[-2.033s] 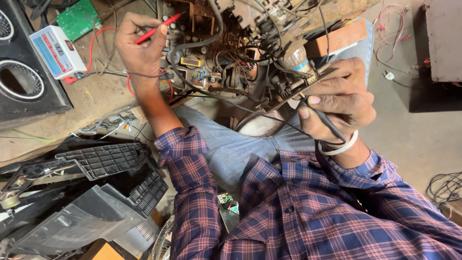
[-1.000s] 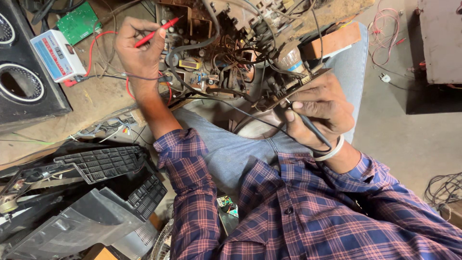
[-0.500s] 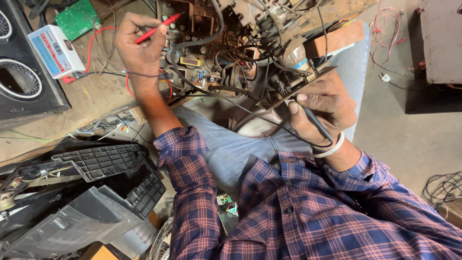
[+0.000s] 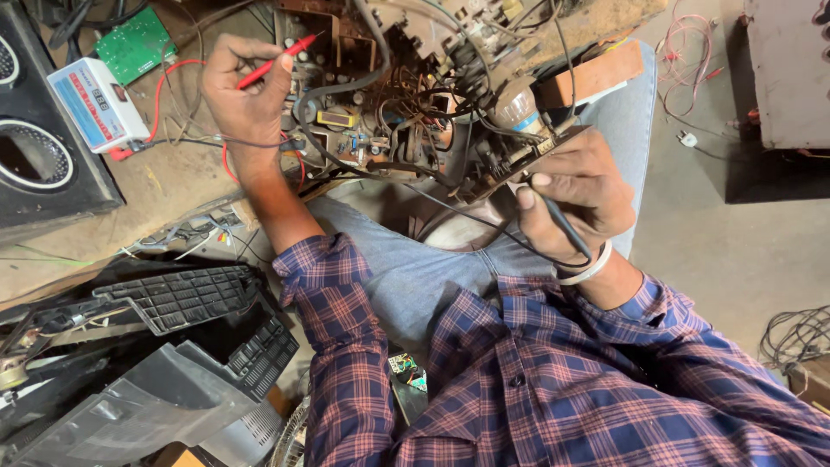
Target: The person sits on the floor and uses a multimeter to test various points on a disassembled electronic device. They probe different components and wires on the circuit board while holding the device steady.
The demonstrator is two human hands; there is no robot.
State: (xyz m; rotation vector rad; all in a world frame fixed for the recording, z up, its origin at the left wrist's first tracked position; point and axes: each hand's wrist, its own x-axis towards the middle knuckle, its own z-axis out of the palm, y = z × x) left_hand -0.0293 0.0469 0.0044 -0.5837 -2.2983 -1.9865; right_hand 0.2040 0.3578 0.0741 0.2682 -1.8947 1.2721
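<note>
White meter's red screen (image 4: 101,99), upper left

one head view looks steeply down from close above the lap, facing forward; the circuit board (image 4: 406,104) fills the upper middle, floor at right.

1. Two hands at work: the left hand (image 4: 246,91) and the right hand (image 4: 575,195).
2. Two test probes: one red probe (image 4: 277,62) pinched in the left hand, one black probe (image 4: 566,227) gripped in the right.
3. One open electronics chassis (image 4: 406,104), crowded with wires and parts too tangled to count.
4. One white meter box (image 4: 97,104) on the workbench.
5. One green circuit board (image 4: 134,43) beside it.
6. Two round speaker openings (image 4: 26,160) showing in one black cabinet at the left edge.
7. One white bangle (image 4: 588,270) on the right wrist.
8. Two plaid sleeves (image 4: 337,346), one per arm.
</note>
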